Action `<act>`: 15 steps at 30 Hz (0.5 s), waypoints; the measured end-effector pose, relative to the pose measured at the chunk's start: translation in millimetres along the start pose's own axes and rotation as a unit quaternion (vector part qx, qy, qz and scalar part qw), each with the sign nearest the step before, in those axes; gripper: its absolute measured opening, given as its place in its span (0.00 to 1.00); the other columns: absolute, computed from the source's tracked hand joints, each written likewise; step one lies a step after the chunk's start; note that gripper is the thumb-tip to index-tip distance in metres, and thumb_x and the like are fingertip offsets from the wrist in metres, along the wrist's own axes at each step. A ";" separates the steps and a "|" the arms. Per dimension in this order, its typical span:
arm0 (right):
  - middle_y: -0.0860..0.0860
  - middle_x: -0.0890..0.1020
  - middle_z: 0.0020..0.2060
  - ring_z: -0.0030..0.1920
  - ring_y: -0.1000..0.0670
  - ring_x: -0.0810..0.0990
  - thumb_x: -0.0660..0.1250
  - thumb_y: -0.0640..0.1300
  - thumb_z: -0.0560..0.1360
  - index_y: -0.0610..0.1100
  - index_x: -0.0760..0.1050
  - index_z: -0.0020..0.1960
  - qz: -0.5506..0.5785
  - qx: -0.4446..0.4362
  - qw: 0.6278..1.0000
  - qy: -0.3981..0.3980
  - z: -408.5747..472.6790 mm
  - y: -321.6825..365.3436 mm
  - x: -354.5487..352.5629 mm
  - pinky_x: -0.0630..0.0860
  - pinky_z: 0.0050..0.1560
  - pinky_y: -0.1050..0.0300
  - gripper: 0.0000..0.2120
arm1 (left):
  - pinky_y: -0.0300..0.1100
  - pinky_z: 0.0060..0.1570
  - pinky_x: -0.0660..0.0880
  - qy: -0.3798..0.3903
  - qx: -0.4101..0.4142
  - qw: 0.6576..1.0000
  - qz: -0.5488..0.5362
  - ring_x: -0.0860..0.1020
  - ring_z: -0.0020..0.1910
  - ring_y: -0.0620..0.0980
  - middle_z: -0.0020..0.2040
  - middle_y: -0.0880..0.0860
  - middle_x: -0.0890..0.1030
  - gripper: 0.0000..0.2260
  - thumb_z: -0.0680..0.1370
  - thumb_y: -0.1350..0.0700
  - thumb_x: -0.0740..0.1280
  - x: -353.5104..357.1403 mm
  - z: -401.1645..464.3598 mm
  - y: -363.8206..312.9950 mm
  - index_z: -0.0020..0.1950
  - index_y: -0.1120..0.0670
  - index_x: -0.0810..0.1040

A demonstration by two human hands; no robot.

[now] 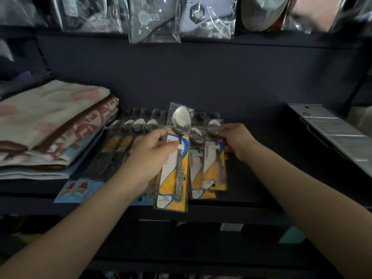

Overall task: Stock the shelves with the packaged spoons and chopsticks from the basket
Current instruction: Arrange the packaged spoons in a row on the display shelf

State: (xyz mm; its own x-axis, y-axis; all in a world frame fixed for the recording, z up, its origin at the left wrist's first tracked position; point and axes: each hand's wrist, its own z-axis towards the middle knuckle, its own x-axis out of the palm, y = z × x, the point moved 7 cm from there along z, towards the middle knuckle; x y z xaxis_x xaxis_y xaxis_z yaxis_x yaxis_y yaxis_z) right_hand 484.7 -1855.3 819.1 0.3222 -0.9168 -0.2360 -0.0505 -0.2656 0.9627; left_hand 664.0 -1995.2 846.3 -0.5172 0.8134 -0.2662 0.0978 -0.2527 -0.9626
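Left hand (153, 147) pinching packaged spoon (176, 158) above dark shelf (251, 190), centre. Right hand (234, 140), at three o'clock, fingers curled on rightmost spoon pack (214, 158). Folded towels (50, 125) at nine o'clock.

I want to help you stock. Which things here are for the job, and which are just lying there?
For the job:
- spoon pack in the left hand
- spoon packs on the shelf, touched by the right hand

Just lying there:
- folded towels
- bagged goods above
- grey flat pack
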 end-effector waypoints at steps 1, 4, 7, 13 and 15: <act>0.42 0.76 0.38 0.34 0.47 0.73 0.60 0.37 0.78 0.40 0.75 0.52 -0.027 -0.004 1.000 0.006 1.4 -1.2 3.7 0.71 0.30 0.56 0.06 | 0.57 0.59 0.74 0.004 -0.004 1.000 -0.004 0.80 0.52 0.53 0.52 0.52 0.82 0.18 0.74 0.53 0.66 -0.3 -0.5 1.1 0.64 0.50 0.73; 0.44 0.76 0.35 0.33 0.49 0.73 0.63 0.38 0.77 0.36 0.78 0.47 -0.147 -0.059 0.987 -0.016 0.5 3.5 3.1 0.69 0.31 0.57 0.07 | 0.58 0.59 0.74 0.012 -0.010 1.000 -0.007 0.80 0.53 0.53 0.53 0.52 0.82 0.18 0.74 0.53 0.65 -2.7 -1.5 3.2 0.64 0.50 0.73; 0.44 0.78 0.37 0.35 0.49 0.74 0.63 0.38 0.76 0.33 0.78 0.42 -0.244 -0.116 0.961 -0.056 -0.6 10.4 -2.2 0.68 0.30 0.60 0.09 | 0.58 0.58 0.74 0.020 -0.013 1.000 -0.012 0.81 0.52 0.54 0.52 0.53 0.82 0.16 0.75 0.54 0.65 -2.2 -3.7 4.9 0.63 0.50 0.74; 0.42 0.73 0.59 0.54 0.40 0.78 0.65 0.47 0.75 0.39 0.72 0.60 -0.418 -0.135 0.894 -0.092 -7.7 11.8 2.9 0.78 0.50 0.46 0.17 | 0.47 0.44 0.77 0.045 -0.024 0.998 -0.028 0.82 0.42 0.50 0.44 0.52 0.84 0.12 0.76 0.59 0.64 6.1 -4.9 7.3 0.59 0.53 0.76; 0.42 0.69 0.63 0.61 0.39 0.73 0.66 0.50 0.75 0.42 0.68 0.65 -0.461 -0.155 0.867 -0.108 -12.5 16.9 -0.8 0.75 0.56 0.45 0.23 | 0.45 0.42 0.76 0.055 -0.023 0.998 -0.022 0.82 0.42 0.50 0.45 0.53 0.83 0.14 0.76 0.59 0.64 10.1 -3.8 6.4 0.61 0.54 0.74</act>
State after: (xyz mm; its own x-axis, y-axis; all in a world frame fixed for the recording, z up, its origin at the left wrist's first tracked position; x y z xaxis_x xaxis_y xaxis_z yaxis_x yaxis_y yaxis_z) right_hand 495.5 -1855.4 837.3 -0.0958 -0.4011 -0.9110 0.4026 -0.8526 0.3331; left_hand 662.7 -1986.6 837.3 -0.4263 0.8763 -0.2245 0.1174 -0.1924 -0.9743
